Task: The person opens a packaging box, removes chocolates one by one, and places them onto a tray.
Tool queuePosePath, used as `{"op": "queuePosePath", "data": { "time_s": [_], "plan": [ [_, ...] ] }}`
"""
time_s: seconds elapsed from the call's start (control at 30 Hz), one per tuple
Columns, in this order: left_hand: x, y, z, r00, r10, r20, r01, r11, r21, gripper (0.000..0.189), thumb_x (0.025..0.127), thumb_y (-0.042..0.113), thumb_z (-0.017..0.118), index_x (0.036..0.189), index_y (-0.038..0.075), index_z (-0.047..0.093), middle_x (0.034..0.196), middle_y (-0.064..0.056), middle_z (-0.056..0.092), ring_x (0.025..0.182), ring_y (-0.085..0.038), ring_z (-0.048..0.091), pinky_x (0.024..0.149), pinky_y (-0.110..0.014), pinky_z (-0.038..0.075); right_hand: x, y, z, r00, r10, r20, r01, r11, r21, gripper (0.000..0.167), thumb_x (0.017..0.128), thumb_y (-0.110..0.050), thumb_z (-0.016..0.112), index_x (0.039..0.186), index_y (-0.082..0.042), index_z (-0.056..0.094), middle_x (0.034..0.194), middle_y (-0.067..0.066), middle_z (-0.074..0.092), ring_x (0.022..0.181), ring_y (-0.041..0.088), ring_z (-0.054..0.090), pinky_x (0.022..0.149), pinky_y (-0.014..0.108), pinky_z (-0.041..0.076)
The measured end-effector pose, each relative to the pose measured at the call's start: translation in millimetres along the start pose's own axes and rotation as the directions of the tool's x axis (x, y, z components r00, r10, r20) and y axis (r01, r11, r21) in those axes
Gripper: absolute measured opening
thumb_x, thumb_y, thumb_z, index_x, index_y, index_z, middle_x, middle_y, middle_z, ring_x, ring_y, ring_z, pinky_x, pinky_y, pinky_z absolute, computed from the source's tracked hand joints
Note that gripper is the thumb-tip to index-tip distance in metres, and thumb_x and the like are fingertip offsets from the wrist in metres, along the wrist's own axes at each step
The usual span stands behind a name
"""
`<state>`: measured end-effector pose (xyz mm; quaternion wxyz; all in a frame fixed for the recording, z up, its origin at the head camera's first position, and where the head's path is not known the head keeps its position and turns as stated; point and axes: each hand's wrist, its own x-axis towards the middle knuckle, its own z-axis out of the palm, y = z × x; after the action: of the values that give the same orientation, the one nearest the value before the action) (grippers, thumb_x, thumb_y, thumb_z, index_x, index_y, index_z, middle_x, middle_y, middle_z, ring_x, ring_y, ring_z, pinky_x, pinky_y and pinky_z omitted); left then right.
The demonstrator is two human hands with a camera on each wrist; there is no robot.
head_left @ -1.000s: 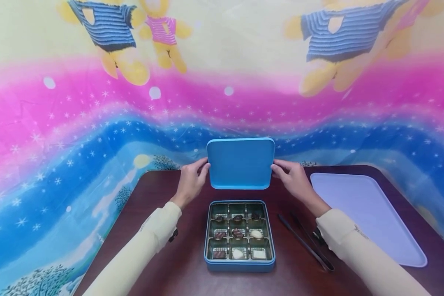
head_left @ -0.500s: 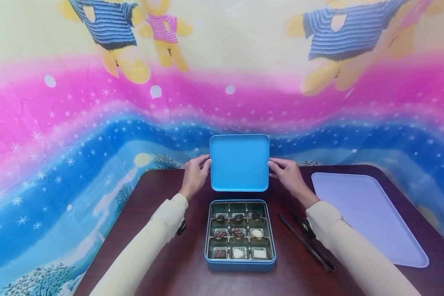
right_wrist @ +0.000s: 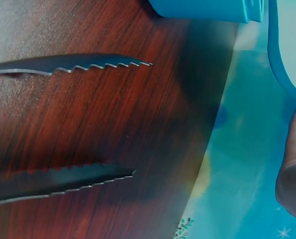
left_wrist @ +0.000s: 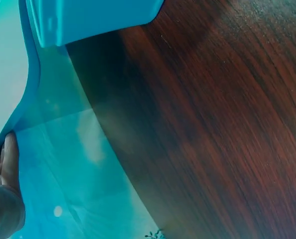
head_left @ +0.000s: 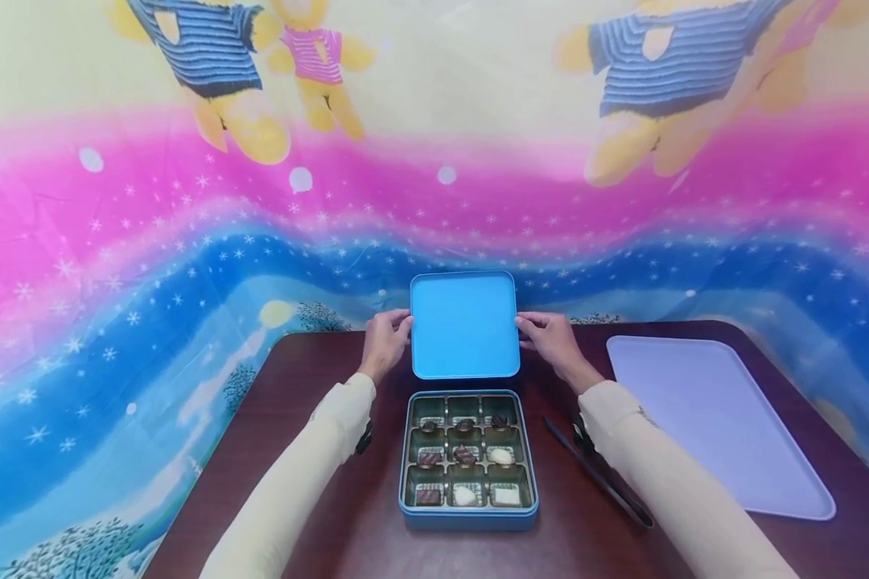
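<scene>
Both hands hold a square blue lid (head_left: 465, 326) upright behind the box, its inner face toward me. My left hand (head_left: 385, 342) pinches the lid's left edge, thumb in front. At the right edge, my right hand (head_left: 553, 344) pinches it the same way. Below the lid stands an open blue tin (head_left: 471, 521) with a divided insert of nine-square layout, dark and white chocolates (head_left: 466, 456) in its compartments. In the left wrist view the left hand (left_wrist: 6, 191) is at the lid's rim; the right wrist view shows the right hand (right_wrist: 294, 169) at the opposite rim.
Dark serrated tongs (head_left: 601, 474) lie on the table right of the tin, partly hidden by the right sleeve; both toothed tips (right_wrist: 123, 60) show in the right wrist view. A pale purple tray (head_left: 702, 418) lies farther right. Printed cloth hangs behind the brown table (head_left: 290, 482).
The lid has tilted to show its inner face more fully and looks smaller, moved away toward the table's back. Both hands moved with it, closer together. Tin, chocolates and tray stayed put.
</scene>
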<state>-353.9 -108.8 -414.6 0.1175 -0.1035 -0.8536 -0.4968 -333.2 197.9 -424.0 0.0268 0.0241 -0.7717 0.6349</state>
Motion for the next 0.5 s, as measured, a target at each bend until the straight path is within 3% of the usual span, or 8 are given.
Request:
{"op": "queuePosePath", "data": {
  "time_s": [0.27, 0.5],
  "plan": [
    [2.8, -4.9, 6.7, 0.998, -0.066, 0.012, 0.066, 0.997, 0.026, 0.031, 0.102, 0.018, 0.057, 0.128, 0.003, 0.065, 0.116, -0.016, 0.071, 0.086, -0.030, 0.072, 0.074, -0.038, 0.059, 5.1, 11.4, 1.9, 0.995, 0.102, 0.009, -0.102, 0.995, 0.004, 0.044, 0.104, -0.024, 0.052, 0.140, 0.001, 0.053, 0.139, 0.024, 0.055, 0.121, 0.035, 0.061, 0.101, 0.049, 0.048],
    [3.5, -10.7, 11.8, 0.990, -0.139, 0.032, 0.139, 0.990, 0.022, 0.030, 0.101, 0.016, 0.059, 0.128, 0.003, 0.065, 0.117, -0.016, 0.070, 0.090, -0.029, 0.072, 0.078, -0.040, 0.059, 6.9, 18.3, 7.6, 0.990, 0.142, -0.019, -0.142, 0.990, -0.024, 0.041, 0.104, -0.023, 0.054, 0.136, 0.001, 0.057, 0.135, 0.024, 0.057, 0.114, 0.032, 0.065, 0.098, 0.045, 0.051]
  ]
}}
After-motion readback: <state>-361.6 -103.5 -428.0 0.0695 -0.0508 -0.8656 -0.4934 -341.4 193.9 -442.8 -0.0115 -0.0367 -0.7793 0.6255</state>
